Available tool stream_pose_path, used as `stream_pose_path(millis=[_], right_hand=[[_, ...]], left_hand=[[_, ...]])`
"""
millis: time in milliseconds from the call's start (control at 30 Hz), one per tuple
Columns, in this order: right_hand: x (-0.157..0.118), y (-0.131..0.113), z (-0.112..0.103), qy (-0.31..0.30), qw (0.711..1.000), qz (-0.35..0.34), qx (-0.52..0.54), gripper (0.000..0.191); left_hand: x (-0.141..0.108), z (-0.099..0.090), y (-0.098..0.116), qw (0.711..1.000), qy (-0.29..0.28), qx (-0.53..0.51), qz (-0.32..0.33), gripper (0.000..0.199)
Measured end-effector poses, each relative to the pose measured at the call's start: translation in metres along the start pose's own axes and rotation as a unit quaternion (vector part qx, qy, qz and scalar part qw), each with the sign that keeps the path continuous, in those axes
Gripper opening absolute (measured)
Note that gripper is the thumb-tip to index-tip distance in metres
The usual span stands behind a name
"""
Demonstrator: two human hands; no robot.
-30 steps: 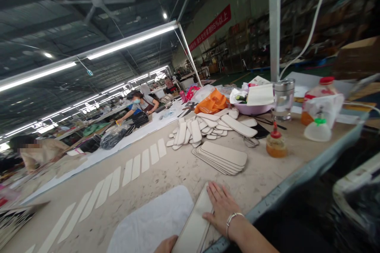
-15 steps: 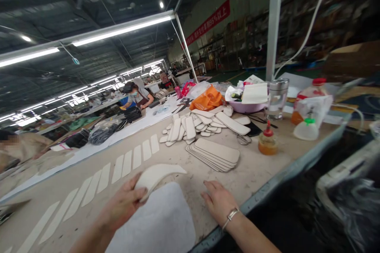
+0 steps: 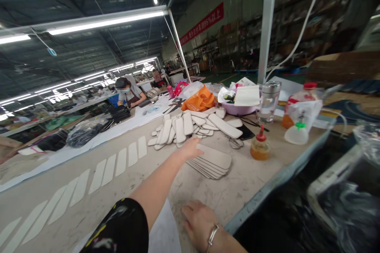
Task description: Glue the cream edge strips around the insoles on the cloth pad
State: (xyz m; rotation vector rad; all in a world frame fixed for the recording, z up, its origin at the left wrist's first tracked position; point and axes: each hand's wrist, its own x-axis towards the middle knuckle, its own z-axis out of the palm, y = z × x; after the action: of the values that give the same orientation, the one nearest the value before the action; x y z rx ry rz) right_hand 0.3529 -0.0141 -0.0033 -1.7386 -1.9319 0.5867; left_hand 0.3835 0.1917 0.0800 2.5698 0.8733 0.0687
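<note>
My left hand (image 3: 190, 148) is stretched out over the left end of a neat stack of pale rounded strips (image 3: 214, 159) with dark edges. Its thumb and fingers are apart, and no piece shows lifted in them. My right hand (image 3: 199, 218), with a silver bracelet at the wrist, rests on the table near the front edge; its fingers are loosely bent, thumb apart, with nothing visible in them. Beside it lies a white sheet (image 3: 166, 229), mostly hidden by my left arm. Behind the stack is a loose heap of similar strips (image 3: 178, 128).
Flat white strips (image 3: 109, 169) lie in a row on the left. Right of the stack are scissors (image 3: 235, 142), a red-capped bottle of amber liquid (image 3: 260, 147) and a green-topped bottle (image 3: 297, 132). Behind are an orange bag (image 3: 200, 99) and a purple basin (image 3: 239, 109). A co-worker (image 3: 130, 93) sits beyond.
My left hand has gone from above the white sheet to the stack; the curved white piece it held is out of sight. My right hand has drawn nearer and its fingers have bent.
</note>
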Motion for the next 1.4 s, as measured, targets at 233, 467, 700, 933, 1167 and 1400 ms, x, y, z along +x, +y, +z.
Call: stream_pose_path(millis=[233, 467, 700, 933, 1167, 1400], right_hand=[[0.008, 0.006, 0.003, -0.052, 0.999, 0.000, 0.008, 0.026], [0.009, 0.009, 0.008, -0.049, 0.998, -0.005, 0.025, 0.028], [0.002, 0.011, 0.010, -0.020, 0.999, -0.045, 0.010, 0.030], [0.003, -0.002, 0.037, -0.087, 0.974, -0.200, -0.052, 0.014], [0.001, -0.002, 0.038, -0.008, 0.973, -0.229, -0.009, 0.030], [0.008, 0.007, 0.029, -0.035, 0.984, -0.176, 0.002, 0.029]], left_hand=[[0.035, 0.052, 0.016, 0.974, -0.169, 0.132, 0.066, 0.086], [0.023, 0.042, 0.017, 0.974, -0.110, 0.156, 0.118, 0.058], [-0.037, -0.015, -0.007, 0.985, -0.083, 0.083, 0.129, 0.027], [-0.137, -0.024, -0.062, 0.984, -0.170, 0.013, 0.046, 0.014], [-0.147, -0.022, -0.135, 0.987, -0.019, 0.029, -0.155, 0.028], [-0.116, -0.054, -0.204, 0.945, 0.058, 0.115, -0.301, 0.033]])
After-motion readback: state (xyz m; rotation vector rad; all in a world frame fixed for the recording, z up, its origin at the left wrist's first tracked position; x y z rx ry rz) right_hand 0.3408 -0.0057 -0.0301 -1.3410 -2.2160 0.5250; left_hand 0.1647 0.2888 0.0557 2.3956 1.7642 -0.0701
